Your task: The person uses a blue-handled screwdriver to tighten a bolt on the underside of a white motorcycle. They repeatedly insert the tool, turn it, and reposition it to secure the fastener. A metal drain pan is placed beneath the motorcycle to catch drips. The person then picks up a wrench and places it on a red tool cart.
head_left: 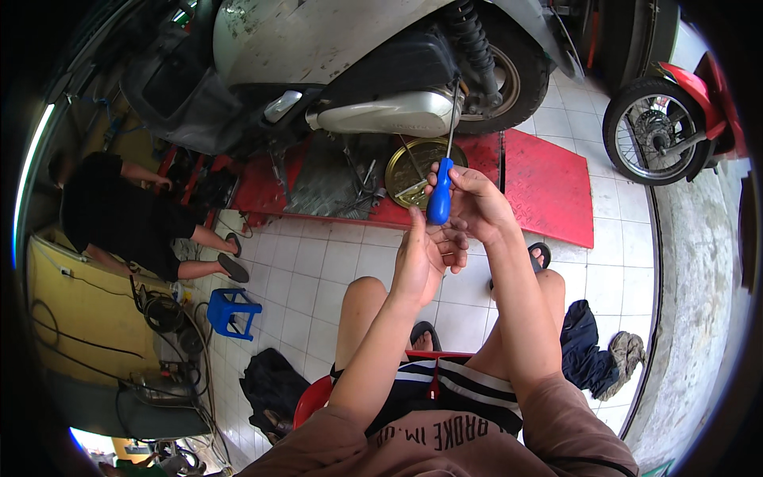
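My right hand (pixel 475 203) grips a blue-handled screwdriver (pixel 440 191) between thumb and fingers. Its long metal shaft points up toward the scooter's silver engine casing (pixel 385 115); whether the tip touches anything is unclear. My left hand (pixel 429 254) is just below the handle, palm turned up, fingers apart and loosely curled, thumb raised; I cannot make out anything held in it. Behind the hands, a round brass-coloured tray (pixel 394 171) with metal tools lies on the red lift platform (pixel 544 195). The scooter's rear wheel (pixel 520 91) stands above the platform.
A person in black (pixel 119 215) bends at the left near a yellow cabinet and hoses (pixel 159 314). A blue stool (pixel 230 314) stands on the tiled floor. Dark cloths (pixel 588 358) lie at the right by the wall. A red motorbike (pixel 660 131) is at the upper right.
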